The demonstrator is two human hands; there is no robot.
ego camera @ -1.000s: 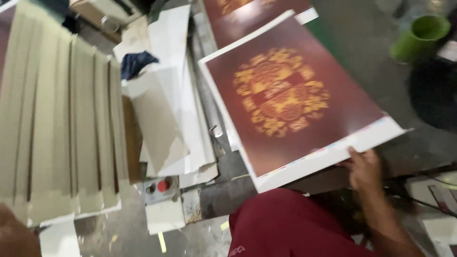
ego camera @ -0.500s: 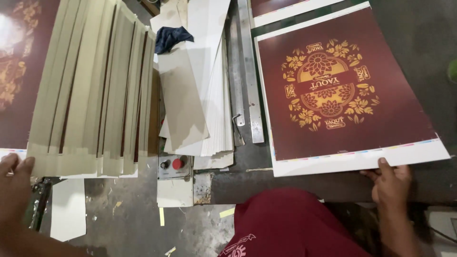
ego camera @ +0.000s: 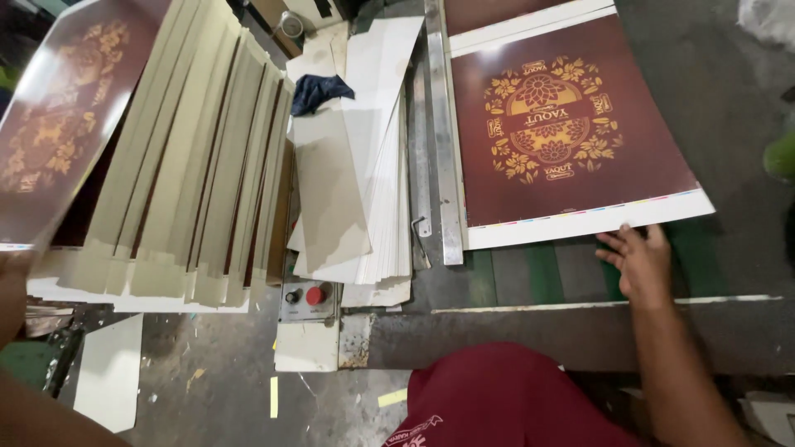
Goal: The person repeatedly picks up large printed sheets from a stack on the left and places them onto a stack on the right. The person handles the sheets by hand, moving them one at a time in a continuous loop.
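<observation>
Rightward, the maroon printed sheet (ego camera: 571,132) with its gold floral emblem lies flat on the dark work surface (ego camera: 729,83), its white bottom margin facing the person. Right hand (ego camera: 639,261) rests at that near edge, fingers spread wide and flat, fingertips touching or just under the margin; nothing is clasped, the palm down as if to steady or slide the sheet. A long metal straightedge (ego camera: 440,141) runs along the sheet's left side, touching it, likely serving as a guide to square the sheet against. Just left of the rule, a stack of plain white card strips (ego camera: 364,165) leans at a slant, a dark blue rag (ego camera: 319,89) lying on top. Further left, a fanned pile of tan-backed sheets (ego camera: 182,165) is staggered so each edge shows, with another maroon sheet (ego camera: 58,124) curling up on its far side. Left hand (ego camera: 12,290) is only a blurred sliver at the frame's left edge, near that pile's corner; whether it grips anything cannot be told. Below the strips sits a small control box (ego camera: 306,298) with a red button.
</observation>
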